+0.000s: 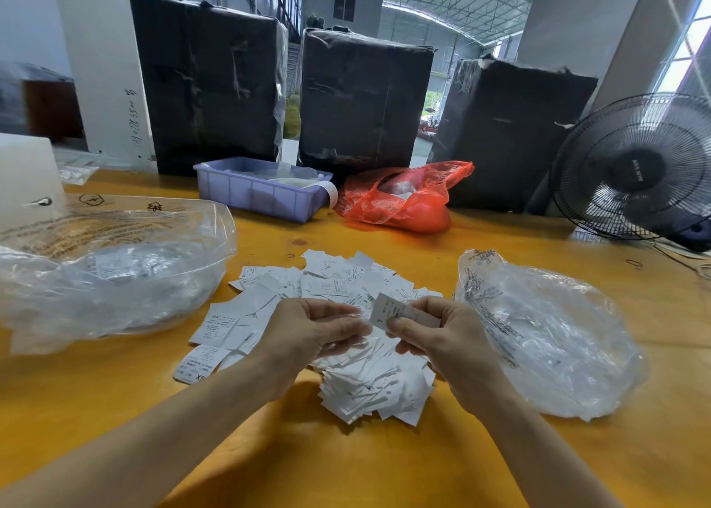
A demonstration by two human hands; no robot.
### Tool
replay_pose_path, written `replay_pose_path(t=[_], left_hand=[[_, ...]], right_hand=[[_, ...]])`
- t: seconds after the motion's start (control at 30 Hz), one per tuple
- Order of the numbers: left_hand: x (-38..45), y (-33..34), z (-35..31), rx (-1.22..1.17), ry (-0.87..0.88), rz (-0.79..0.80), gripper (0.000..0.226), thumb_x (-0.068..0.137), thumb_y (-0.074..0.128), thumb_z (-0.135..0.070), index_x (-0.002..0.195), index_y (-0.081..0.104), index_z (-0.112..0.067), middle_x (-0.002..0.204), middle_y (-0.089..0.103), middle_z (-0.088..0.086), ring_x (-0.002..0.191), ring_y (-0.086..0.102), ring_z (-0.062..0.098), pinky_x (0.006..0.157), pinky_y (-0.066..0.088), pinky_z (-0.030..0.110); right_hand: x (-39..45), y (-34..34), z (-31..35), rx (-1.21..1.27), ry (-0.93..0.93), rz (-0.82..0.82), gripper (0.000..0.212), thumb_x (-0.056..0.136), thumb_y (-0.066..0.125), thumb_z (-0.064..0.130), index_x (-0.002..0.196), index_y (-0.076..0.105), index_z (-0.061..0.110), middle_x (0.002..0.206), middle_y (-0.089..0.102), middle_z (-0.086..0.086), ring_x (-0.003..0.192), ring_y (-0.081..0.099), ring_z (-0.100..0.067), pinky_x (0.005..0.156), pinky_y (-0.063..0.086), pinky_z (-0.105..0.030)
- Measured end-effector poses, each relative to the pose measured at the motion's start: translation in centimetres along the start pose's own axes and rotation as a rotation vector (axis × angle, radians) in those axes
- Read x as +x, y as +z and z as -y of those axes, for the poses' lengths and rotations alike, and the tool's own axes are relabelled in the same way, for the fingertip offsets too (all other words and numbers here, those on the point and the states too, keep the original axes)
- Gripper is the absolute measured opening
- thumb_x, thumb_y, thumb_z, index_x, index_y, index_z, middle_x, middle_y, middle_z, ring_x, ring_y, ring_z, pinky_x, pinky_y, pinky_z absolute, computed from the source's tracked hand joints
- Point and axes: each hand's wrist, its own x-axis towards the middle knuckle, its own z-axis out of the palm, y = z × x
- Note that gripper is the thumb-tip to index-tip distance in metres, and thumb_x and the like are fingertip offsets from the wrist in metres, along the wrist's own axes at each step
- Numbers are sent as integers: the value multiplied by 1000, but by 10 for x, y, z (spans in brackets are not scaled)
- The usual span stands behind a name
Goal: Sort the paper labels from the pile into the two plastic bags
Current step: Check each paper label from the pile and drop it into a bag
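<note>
Head view: the yellow table [384, 465] carries three black-wrapped bales [209, 80] along its far edge, with a black fan [635, 168] at the far right. The left bag [111, 272], clear plastic and the larger of the two, lies open toward the centre and holds a layer of white labels. The right bag [550, 338], also clear, sits just beside the pile; what it holds cannot be made out through the crumpled film. A red bag [400, 199] lies near the bales, something pale showing through it. Beside it a lilac bin [261, 192] holds clear packets and a paper strip hanging over its right end. The pile [327, 315] of labels spreads between the two bags, its long axis running from far-left to near-right. The left hand [311, 334] hovers over the pile, fingers loosely curled around nothing visible. The right hand [434, 338] pinches one label [388, 311] between thumb and fingers; it lies tilted, long axis pointing up-left to down-right.
</note>
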Motion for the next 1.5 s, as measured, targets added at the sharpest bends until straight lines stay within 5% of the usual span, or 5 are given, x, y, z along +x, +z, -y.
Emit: replay_pose_path(t=[0.23, 0.47, 0.97, 1.2, 1.5], left_hand=[[0, 0, 0, -1, 3, -2, 46, 46, 78, -16, 90, 70, -3, 86, 74, 17, 80, 72, 28, 71, 59, 25], [2, -1, 3, 9, -8, -16, 15, 74, 70, 4, 89, 70, -2, 85, 74, 17, 72, 72, 26, 65, 59, 24], [-1, 0, 4, 184, 11, 114, 15, 77, 71, 2, 92, 72, -3, 81, 74, 16, 69, 72, 21, 56, 54, 19], [2, 0, 6, 132, 17, 14, 10, 78, 72, 0, 87, 72, -3, 80, 75, 11, 69, 72, 17, 55, 54, 19], [0, 3, 9, 136, 24, 20, 16, 76, 72, 3, 91, 71, 1, 83, 74, 14, 68, 71, 21, 57, 55, 22]], right_hand=[[0, 1, -1, -9, -19, 2, 8, 78, 71, -4, 83, 65, -3, 73, 68, -11, 52, 61, -10, 48, 44, -14], [-1, 3, -3, -11, -20, 64, 8, 79, 69, -4, 85, 64, -6, 68, 66, -6, 51, 61, -9, 49, 45, -15], [-1, -2, -3, -7, 115, 225, 15, 75, 75, 3, 85, 66, -2, 65, 69, -10, 53, 62, -16, 52, 48, -21], [-3, -1, -1, -54, 140, 298, 30, 70, 79, 0, 94, 61, 2, 67, 70, -12, 51, 62, -17, 55, 52, -25], [-3, 4, -4, -211, -10, 152, 31, 80, 72, 6, 107, 57, 7, 83, 64, -11, 57, 64, -14, 64, 56, -31]])
